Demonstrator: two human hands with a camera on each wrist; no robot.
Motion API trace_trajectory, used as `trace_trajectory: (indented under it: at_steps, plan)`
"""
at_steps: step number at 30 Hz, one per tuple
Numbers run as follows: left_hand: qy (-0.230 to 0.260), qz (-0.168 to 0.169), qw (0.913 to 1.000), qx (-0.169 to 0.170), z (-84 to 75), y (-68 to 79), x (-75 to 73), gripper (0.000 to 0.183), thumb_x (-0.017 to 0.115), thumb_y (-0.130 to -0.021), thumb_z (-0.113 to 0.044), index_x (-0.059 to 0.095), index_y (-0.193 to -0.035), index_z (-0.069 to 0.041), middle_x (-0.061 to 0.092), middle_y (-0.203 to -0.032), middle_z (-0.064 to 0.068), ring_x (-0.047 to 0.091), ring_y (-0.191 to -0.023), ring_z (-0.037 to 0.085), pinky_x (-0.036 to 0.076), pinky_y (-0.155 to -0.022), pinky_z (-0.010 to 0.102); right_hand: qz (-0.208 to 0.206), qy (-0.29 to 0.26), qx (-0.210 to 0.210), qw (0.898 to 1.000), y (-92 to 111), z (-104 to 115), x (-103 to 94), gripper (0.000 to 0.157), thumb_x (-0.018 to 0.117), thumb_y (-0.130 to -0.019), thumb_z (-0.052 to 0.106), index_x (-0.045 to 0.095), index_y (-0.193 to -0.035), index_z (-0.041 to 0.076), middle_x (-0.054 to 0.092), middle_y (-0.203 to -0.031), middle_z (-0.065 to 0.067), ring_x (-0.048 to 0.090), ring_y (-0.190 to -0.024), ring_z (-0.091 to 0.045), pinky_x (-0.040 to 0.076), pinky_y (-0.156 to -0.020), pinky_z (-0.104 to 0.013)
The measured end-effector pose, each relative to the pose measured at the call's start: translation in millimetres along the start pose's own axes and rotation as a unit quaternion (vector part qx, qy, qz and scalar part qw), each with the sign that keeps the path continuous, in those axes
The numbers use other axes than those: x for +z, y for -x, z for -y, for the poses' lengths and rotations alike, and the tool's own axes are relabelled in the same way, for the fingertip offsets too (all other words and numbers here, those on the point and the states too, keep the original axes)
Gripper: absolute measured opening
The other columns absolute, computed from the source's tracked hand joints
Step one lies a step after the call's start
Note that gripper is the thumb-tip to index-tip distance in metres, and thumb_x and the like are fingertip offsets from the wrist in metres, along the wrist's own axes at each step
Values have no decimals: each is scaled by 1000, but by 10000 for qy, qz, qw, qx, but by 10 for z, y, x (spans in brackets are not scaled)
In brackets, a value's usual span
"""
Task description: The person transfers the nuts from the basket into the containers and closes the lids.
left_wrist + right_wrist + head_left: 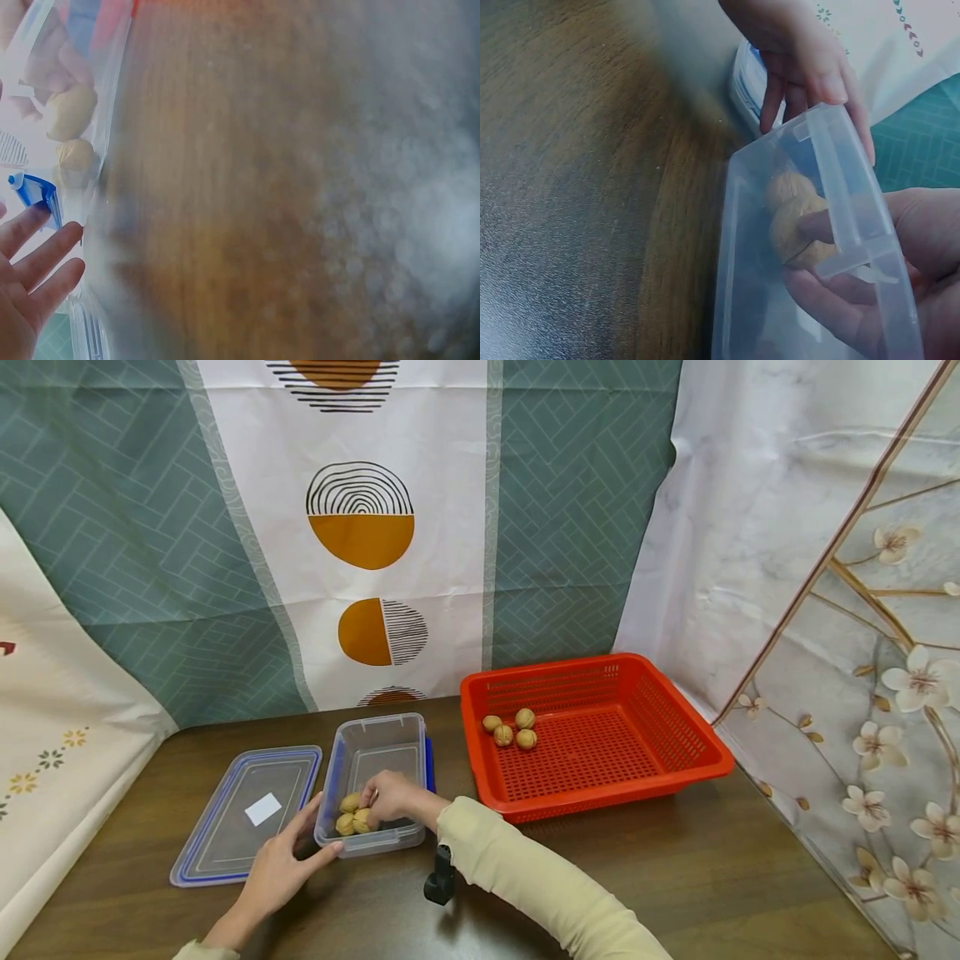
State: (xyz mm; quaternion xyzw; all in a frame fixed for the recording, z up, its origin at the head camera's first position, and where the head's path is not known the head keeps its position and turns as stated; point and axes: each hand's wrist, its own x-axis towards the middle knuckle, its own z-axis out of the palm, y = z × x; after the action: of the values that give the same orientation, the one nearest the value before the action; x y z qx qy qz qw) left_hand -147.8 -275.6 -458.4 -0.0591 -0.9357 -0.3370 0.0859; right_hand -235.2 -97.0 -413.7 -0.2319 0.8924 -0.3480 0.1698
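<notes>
A clear plastic container (337,760) stands on the table with several walnuts (345,824) at its near left end. Inside it, my right hand (393,795) pinches a walnut (789,234) between thumb and fingers, low among the others. The container's wall lies between the right wrist camera and these fingers. My left hand (276,870) rests against the near left corner from outside, its thumb along the front and its fingers, fairly straight, along the left side. In the left wrist view, spread fingers (49,262) of that hand show beside the clear wall.
Left of the container lies a clear lid (225,835) with a blue seal and a white label (262,809). A red basket (600,802) stands to the right, with several walnuts (503,736) at its left end. Something blue (430,764) shows behind the container's right side. Patterned curtains hang behind.
</notes>
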Motion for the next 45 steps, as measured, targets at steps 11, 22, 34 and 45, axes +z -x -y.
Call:
trace_trajectory:
  at_steps: [11, 22, 34, 45]
  plan:
    - [-22, -6, 10000, -5, -10, -4, 12, 74, 65, -81, -38, 30, -142, -14, 53, -125, 22, 60, -100, 35, 43, -81, 54, -284, 589, -76, 9978, 14, -26, 33, 24, 74, -56, -3, 69, -75, 10, 62, -64, 6, 47, -58, -4, 37, -54, -12]
    - [43, 4, 10000, -24, -9, 5, 27, 75, 65, -81, -38, 30, -142, -14, 52, -125, 22, 60, -100, 35, 44, -81, 54, -207, 286, 84, 9993, 9, -3, -28, 27, 77, -55, -3, 68, -78, 8, 59, -63, 6, 48, -59, -4, 38, -55, -13]
    - [13, 17, 10000, -52, -20, 9, -13, 75, 65, -82, -38, 29, -142, -12, 50, -126, 24, 58, -102, 37, 42, -84, 55, -59, 253, -384, 9989, 115, 176, -869, 27, 77, -68, 6, 66, -93, 7, 64, -83, -2, 55, -74, -10, 44, -61, -18]
    - [-38, -23, 10000, -14, -24, 5, -4, 75, 66, -81, -38, 30, -142, -12, 50, -125, 25, 58, -102, 38, 41, -84, 56, -581, -188, 57, 9981, 107, -395, -1926, 34, 72, -71, 7, 62, -103, -1, 63, -102, -14, 56, -92, -23, 46, -74, -26]
